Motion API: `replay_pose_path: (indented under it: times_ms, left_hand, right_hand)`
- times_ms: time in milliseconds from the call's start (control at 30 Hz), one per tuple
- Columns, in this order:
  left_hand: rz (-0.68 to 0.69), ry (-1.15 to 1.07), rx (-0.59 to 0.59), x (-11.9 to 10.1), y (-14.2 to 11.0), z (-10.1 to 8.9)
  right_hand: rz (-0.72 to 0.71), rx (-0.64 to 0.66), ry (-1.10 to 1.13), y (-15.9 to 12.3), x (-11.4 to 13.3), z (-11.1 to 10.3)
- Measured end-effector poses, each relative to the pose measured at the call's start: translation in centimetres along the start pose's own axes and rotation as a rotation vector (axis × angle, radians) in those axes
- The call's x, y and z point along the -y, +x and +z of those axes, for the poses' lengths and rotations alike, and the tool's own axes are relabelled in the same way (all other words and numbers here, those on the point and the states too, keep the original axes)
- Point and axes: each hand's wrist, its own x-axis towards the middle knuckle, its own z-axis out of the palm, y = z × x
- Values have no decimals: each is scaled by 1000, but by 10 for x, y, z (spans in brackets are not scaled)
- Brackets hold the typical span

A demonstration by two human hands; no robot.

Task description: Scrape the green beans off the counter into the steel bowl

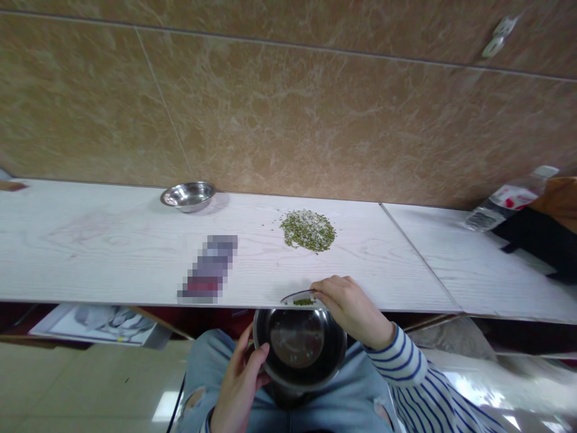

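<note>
My left hand (pixel 246 373) grips the left rim of a deep steel bowl (pixel 336 355) above my lap, thumb over the edge. The bowl is just below the table's front edge, and I see no grains in it. My right hand (pixel 345 304) is closed on the end of a thin, curved, dark-edged piece (pixel 291 296) whose kind I cannot make out. This piece stands at the table edge, by a small heap of green beans (pixel 305 301). Farther back on the table lies a larger pile of green beans mixed with white grains (pixel 309 231).
A shallow steel bowl (pixel 189 197) stands by the tiled wall. A pixelated oblong object (pixel 210 269) lies left of the pile. On the right are a clear plastic bottle (pixel 509 198) and a black object (pixel 541 240). Papers (pixel 99 325) sit beneath the white tabletop (pixel 112 252).
</note>
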Motion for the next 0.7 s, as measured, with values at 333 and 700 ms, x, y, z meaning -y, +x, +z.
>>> replay_pose_path:
  times_ms: [333, 700]
  left_hand:
    - [7, -12, 16, 0, -2, 3]
    - [-6, -13, 30, 4, 3, 0]
  right_hand:
    - [22, 16, 28, -3, 4, -2]
    - [59, -49, -1, -6, -2, -1]
